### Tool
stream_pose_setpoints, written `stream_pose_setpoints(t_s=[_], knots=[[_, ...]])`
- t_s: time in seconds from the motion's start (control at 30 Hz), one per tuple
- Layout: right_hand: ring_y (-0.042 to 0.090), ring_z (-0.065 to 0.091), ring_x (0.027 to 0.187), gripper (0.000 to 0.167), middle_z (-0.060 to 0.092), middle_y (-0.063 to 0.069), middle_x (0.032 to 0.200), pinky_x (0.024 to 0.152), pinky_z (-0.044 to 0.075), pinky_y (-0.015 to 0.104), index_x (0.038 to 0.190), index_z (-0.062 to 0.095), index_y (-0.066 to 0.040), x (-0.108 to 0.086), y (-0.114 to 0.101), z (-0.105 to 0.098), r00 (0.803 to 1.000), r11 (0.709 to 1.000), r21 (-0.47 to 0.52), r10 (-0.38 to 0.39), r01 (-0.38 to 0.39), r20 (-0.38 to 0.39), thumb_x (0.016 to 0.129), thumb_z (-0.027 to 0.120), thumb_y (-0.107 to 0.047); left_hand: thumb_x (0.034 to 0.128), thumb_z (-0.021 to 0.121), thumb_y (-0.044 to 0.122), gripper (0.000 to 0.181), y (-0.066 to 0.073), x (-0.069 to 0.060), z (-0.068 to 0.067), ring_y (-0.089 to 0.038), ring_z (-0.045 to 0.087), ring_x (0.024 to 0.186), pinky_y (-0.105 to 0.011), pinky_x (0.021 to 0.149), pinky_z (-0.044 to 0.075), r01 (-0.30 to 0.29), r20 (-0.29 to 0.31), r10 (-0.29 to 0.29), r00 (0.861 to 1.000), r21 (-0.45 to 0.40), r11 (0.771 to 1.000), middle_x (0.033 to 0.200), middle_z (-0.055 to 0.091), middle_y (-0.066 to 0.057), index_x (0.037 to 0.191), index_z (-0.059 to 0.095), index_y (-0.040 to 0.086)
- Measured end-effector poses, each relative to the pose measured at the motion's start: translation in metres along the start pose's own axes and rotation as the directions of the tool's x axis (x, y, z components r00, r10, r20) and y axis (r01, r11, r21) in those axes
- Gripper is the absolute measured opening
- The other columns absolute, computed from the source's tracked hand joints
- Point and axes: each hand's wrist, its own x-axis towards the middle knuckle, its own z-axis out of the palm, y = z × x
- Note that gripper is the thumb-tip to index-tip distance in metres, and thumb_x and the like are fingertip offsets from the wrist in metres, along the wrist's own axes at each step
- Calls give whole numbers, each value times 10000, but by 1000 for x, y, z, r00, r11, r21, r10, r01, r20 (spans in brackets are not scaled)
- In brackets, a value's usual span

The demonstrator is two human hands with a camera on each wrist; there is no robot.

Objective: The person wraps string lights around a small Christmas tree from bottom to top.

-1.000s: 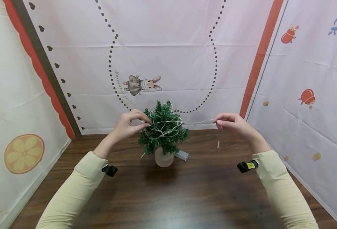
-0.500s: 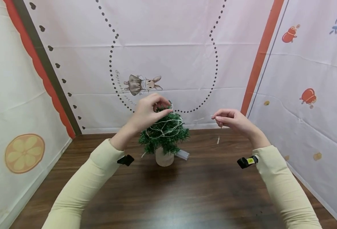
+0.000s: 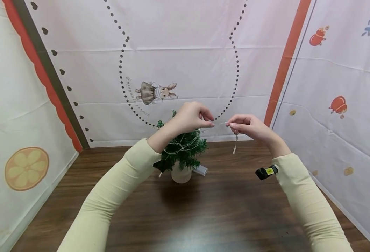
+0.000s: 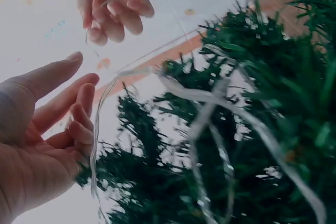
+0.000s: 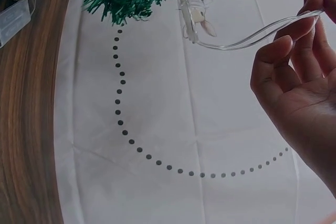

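Observation:
A string of fairy lights with clear wire (image 3: 185,144) winds round a small green artificial Christmas tree (image 3: 191,154). From the tree's right side the wire runs to my right hand (image 3: 249,127), which pinches it between thumb and fingers. A short end hangs below that hand. My left hand (image 3: 192,117) reaches across the tree top close to the stretched wire. In the left wrist view, the left hand's thumb (image 4: 63,66) and forefinger stand apart with a gap between them. In the right wrist view, the doubled clear wire (image 5: 236,45) leads from the tree to the right fingers.
The tree stands in a pale round base (image 3: 181,175) on a dark wooden table (image 3: 210,210). Behind the base lies a clear battery box (image 3: 200,170). Printed white cloth (image 3: 185,70) closes off the back and both sides.
My left hand has moved rightward from the tree's left side, over its top, to near the right hand. The right hand has shifted slightly left and up, still pinching the wire.

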Motion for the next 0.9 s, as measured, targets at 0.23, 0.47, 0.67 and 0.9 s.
stream_pose_setpoints(t_s=[0.23,0.47,0.67,0.9], knots=[[205,499,751,156,540,6,779,708,477,267,1067,655,-156,6,-6,3,1000,999,-34,26,-26,-7,975,532,-182,817,752,240,83,7,6,0,-77,643,711,-228,653,502,64,93,-60,994,-39,997,780,719,53,850,758,163],[144,514,741,162,552,-20,770,715,486,265,1067,654,-116,10,-9,4,999,999,-38,34,-34,-11,970,541,-181,851,717,183,49,5,9,-3,-128,621,703,-245,644,466,66,142,-56,988,-73,995,776,719,17,821,742,153],[139,508,737,215,552,-28,774,723,487,276,1099,632,-19,10,-6,0,999,999,-46,29,-29,15,974,531,-162,877,673,123,63,0,11,-9,-144,634,705,-245,617,450,68,137,-50,989,-126,990,792,724,-49,832,702,89],[125,490,735,223,564,-27,764,689,458,242,1085,677,-47,10,1,-7,996,995,-70,73,-76,-49,966,554,-189,885,660,128,72,-12,13,-20,-164,633,694,-260,588,457,116,104,-101,989,-152,982,811,735,-53,831,702,105]])
